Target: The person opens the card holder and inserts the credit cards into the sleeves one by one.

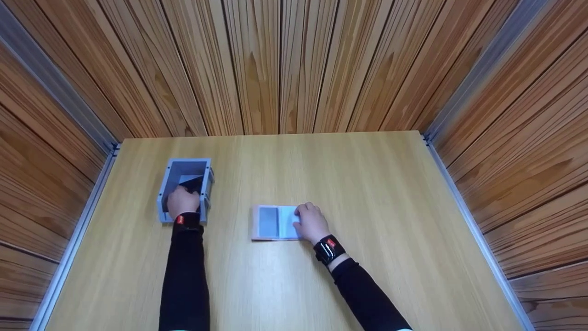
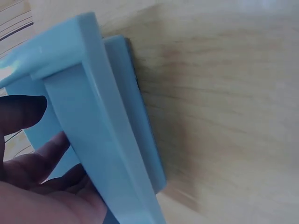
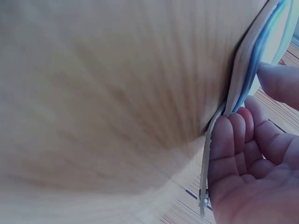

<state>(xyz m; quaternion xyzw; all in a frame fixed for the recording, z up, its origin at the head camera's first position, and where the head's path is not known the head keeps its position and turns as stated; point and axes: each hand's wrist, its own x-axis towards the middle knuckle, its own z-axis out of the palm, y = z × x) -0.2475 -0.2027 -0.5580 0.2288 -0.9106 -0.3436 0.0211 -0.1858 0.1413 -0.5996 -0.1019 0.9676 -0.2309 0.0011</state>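
At the middle of the table lies an open, booklet-like case [image 1: 268, 222] with blue leaves and a pale pink cover. My right hand [image 1: 312, 223] is at its right side. In the right wrist view, the thumb [image 3: 280, 84] touches the leaves while the curled fingers [image 3: 233, 135] grip their edge. Beside those fingers stands a pale flap [image 3: 205, 163] with a metal snap. My left hand [image 1: 183, 202] reaches down into a grey-blue bin [image 1: 166, 184], next to a dark flat thing [image 1: 193, 184]. A gap shows between left thumb [image 2: 23, 112] and fingers; the bin wall hides part of them.
The wooden table [image 1: 367, 184] is bordered by metal rails [image 1: 477, 234] at its sides. Wood-plank walls [image 1: 280, 69] rise at the back and on both sides. The bin's raised walls surround my left hand.
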